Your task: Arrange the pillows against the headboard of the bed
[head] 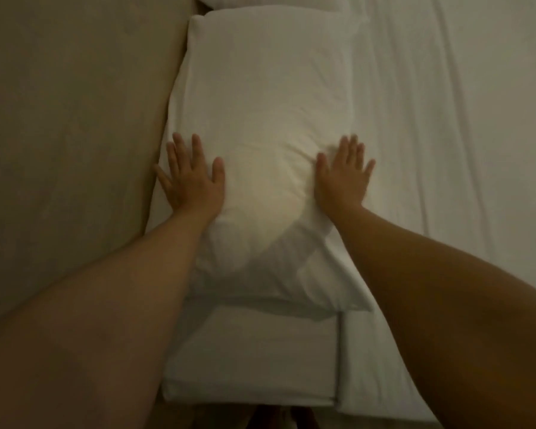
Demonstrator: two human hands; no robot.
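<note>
pillow [270,97]: white, plain case, lies lengthwise along the left side of the bed, its long left edge right up against the headboard; near end puffed up btwn the two hands, creases running off each palm
2nd pillow [270,0]: only a white corner shows at the top edge, just past the far end of the first one, touching or nearly so, can't tell which
headboard [68,119]: tan/beige padded surface, fills the whole left side of view, smooth w/ faint mottling
left hand [192,178]: palm down on the pillow's near-left part, next to the headboard; fingers [195,147] spread apart & flat, thumb out toward the middle, gripping nothing; little finger sits at the seam where pillow meets headboard
right hand [342,174]: palm down on the pillow's near-right edge; fingers splayed, flat, not closed on anything; outer fingers reach over the edge toward the sheet
forearms: both bare, come in from the bottom corners, left one crossing over the headboard side
bed sheet [446,150]: white, long wrinkles running away from the camera, right of the pillow
folded white bedding [248,360]: flat layered fold under the pillow's near end, at the mattress corner, neat edge at the bottom
writing/brands: none readable on any fabric; low dim light, slightly blurred
</note>
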